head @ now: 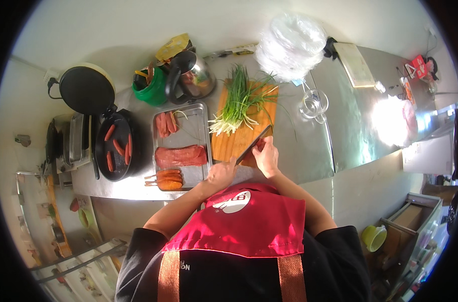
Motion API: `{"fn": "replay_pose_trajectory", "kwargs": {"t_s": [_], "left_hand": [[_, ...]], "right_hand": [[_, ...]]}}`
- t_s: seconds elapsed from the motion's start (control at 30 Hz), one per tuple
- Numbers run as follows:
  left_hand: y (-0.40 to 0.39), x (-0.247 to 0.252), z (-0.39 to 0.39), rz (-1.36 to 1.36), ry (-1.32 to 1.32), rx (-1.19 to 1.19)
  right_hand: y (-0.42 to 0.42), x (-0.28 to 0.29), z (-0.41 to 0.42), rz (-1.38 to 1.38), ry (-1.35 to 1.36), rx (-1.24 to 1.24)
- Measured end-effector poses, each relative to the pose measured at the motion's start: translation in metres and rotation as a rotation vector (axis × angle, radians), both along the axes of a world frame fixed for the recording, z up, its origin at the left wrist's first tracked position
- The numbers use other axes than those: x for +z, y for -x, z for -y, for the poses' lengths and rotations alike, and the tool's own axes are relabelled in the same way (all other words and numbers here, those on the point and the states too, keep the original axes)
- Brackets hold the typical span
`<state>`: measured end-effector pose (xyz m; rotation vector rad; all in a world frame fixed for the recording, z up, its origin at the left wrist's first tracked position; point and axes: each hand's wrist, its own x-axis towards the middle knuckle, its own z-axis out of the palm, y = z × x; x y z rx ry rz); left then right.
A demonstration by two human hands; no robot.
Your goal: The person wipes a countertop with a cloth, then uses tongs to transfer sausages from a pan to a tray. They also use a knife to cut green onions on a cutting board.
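Observation:
My left hand (222, 175) is closed around the near end of a kitchen knife (253, 145), whose blade slants up and right over the wooden cutting board (229, 145). Close to the far end of the blade is my right hand (266, 155), its fingers bent; whether they pinch the blade or something small is hidden. A bunch of scallions (241, 100) lies across the upper board, white ends towards the lower left. Left of the board, a metal tray (181, 136) holds sausages (166, 124), a stack of sliced meat (180, 156) and skewered orange-brown pieces (170, 178).
An open electric griddle (115, 156) with several sausages stands at left. Behind the tray are a green bucket (150, 92) and a metal kettle (195, 77). Bagged clear plastic (291, 47) and a glass mug (312, 104) stand right of the board. A pale board (354, 64) lies farther right.

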<state>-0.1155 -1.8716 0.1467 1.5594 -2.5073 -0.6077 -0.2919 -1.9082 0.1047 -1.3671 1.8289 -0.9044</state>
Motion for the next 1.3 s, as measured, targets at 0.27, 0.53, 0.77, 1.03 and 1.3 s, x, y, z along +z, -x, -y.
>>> {"fn": "replay_pose_trajectory", "kwargs": {"t_s": [0.27,0.53,0.77,1.03,1.3], "left_hand": [[-0.019,0.0,-0.019,-0.168,0.021,0.174],[-0.054,0.018,-0.042,-0.173,0.014,0.163],[-0.054,0.012,-0.041,-0.182,-0.004,0.088],[-0.056,0.011,-0.037,-0.167,-0.017,0.031],[-0.034,0.003,-0.035,-0.055,-0.056,0.008]], "right_hand": [[-0.002,-0.002,-0.001,-0.015,0.008,-0.003],[-0.005,0.002,-0.002,-0.083,-0.015,-0.045],[-0.011,0.002,-0.002,-0.113,-0.03,-0.093],[-0.011,-0.004,-0.001,-0.094,-0.095,-0.145],[-0.014,-0.001,-0.004,-0.125,-0.062,-0.144]]}}
